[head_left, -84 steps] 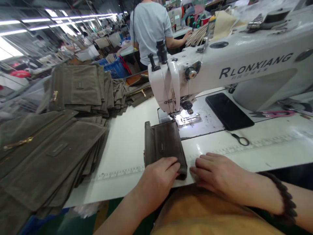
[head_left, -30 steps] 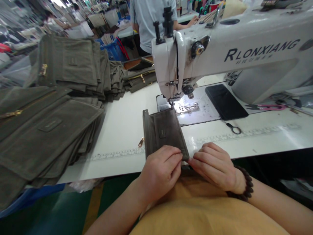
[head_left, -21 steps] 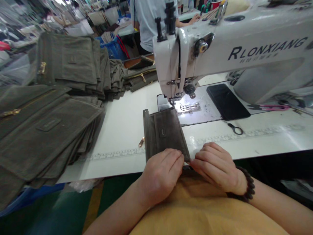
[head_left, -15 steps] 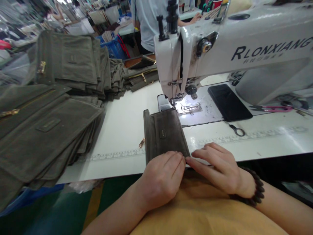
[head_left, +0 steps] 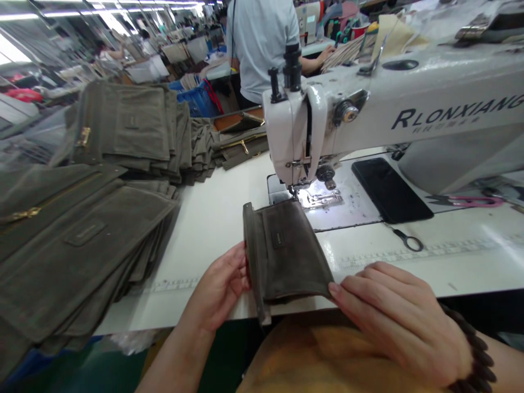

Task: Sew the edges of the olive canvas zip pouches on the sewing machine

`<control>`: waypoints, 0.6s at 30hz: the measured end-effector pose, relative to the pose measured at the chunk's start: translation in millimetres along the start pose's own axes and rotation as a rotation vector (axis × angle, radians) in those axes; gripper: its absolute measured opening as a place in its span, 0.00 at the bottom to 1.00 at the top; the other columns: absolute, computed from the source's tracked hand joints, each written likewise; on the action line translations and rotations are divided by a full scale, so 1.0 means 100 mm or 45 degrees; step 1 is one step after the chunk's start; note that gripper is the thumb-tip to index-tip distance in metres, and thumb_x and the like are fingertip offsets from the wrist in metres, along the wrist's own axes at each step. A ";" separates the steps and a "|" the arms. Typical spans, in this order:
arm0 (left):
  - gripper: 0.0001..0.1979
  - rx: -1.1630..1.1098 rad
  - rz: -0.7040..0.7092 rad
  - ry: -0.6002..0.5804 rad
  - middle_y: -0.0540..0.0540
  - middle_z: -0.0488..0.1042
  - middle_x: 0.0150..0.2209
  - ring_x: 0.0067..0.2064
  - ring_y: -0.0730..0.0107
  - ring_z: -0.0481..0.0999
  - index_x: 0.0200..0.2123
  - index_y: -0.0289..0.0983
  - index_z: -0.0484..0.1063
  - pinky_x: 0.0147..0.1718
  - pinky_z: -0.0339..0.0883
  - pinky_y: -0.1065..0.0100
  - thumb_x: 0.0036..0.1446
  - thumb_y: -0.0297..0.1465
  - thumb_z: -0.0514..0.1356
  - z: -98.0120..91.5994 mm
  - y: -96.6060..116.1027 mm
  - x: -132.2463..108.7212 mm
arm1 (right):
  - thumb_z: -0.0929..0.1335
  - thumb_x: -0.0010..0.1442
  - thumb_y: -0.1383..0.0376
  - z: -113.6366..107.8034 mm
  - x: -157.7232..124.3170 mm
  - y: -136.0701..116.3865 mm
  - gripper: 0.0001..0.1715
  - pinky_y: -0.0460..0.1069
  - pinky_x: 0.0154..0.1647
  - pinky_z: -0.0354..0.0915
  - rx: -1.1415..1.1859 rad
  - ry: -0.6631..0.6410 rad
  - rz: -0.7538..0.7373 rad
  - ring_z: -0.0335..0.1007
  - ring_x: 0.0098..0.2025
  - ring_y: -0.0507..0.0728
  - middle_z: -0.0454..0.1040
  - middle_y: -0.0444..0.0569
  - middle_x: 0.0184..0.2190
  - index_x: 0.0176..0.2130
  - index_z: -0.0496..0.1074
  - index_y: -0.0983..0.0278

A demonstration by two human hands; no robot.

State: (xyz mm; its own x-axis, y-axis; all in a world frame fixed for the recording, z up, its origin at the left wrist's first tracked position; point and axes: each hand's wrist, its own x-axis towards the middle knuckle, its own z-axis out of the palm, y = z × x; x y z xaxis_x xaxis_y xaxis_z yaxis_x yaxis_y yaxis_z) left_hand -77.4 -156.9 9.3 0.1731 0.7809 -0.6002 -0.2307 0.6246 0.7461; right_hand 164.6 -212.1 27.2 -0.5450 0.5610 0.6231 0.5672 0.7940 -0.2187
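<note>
L hand (head_left: 221, 284) moved to pouch (head_left: 286, 251) left edge; R hand (head_left: 401, 319) at corner.

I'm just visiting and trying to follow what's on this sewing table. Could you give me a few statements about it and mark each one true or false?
1. The left hand grips the left edge of the dark olive suede pouch. True.
2. The right hand holds the small black scissors. False: the scissors lie on the white table, apart from it; its fingertips touch the pouch's near right corner.
3. The pouch's far end lies under the head of the white sewing machine. True.
4. The flat black phone rests on the stack of olive fabric pieces. False: it lies on the machine bed, right of the needle.
</note>
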 end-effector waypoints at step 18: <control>0.17 0.837 0.287 -0.044 0.44 0.73 0.41 0.40 0.63 0.73 0.46 0.35 0.62 0.40 0.67 0.64 0.54 0.33 0.55 0.15 0.13 -0.09 | 0.48 0.64 0.74 0.00 0.13 -0.01 0.28 0.47 0.24 0.58 -0.017 -0.205 0.032 0.61 0.20 0.50 0.69 0.47 0.19 0.28 0.70 0.69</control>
State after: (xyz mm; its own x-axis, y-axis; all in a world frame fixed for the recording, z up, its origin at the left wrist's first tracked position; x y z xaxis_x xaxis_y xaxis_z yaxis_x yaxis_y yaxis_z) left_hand -67.6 -155.4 29.0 0.2217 0.8852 -0.4089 0.3611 0.3150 0.8777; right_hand 157.2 -205.4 34.9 -0.6219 0.6119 0.4887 0.5895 0.7766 -0.2222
